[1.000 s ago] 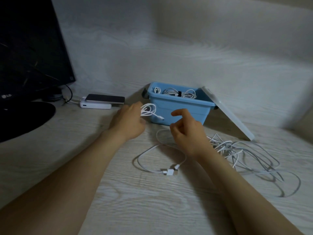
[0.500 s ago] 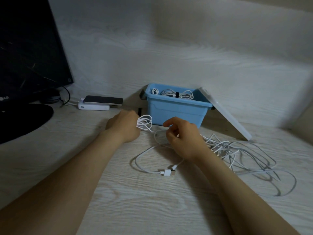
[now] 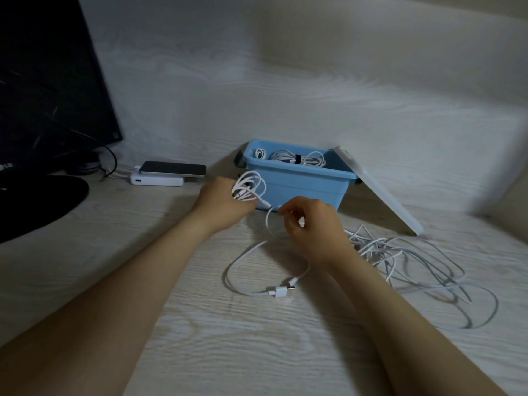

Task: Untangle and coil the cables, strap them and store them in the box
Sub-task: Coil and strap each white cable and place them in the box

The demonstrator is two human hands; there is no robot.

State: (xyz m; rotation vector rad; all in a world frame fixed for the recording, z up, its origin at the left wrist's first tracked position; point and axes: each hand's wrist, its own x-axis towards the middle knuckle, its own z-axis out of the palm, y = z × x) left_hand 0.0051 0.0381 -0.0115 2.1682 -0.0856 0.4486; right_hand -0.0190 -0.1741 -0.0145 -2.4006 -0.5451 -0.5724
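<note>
My left hand (image 3: pixel 221 202) grips a small coil of white cable (image 3: pixel 248 187) in front of the blue box (image 3: pixel 300 185). My right hand (image 3: pixel 313 228) pinches the same cable's loose run just right of the coil. The rest of that cable loops on the table down to its USB plug (image 3: pixel 281 290). A tangled pile of white cables (image 3: pixel 405 258) lies to the right. Inside the box rest coiled cables (image 3: pixel 294 158), one with a black strap.
The box's white lid (image 3: pixel 380 192) leans against its right side. A phone on a white power bank (image 3: pixel 165 174) lies at the back left, beside a black monitor (image 3: pixel 43 95) and its round stand. Pale walls close the back and right.
My left hand has lifted slightly with the coil, which has grown by a loop. My right hand has moved along the cable toward the coil and closed on it.
</note>
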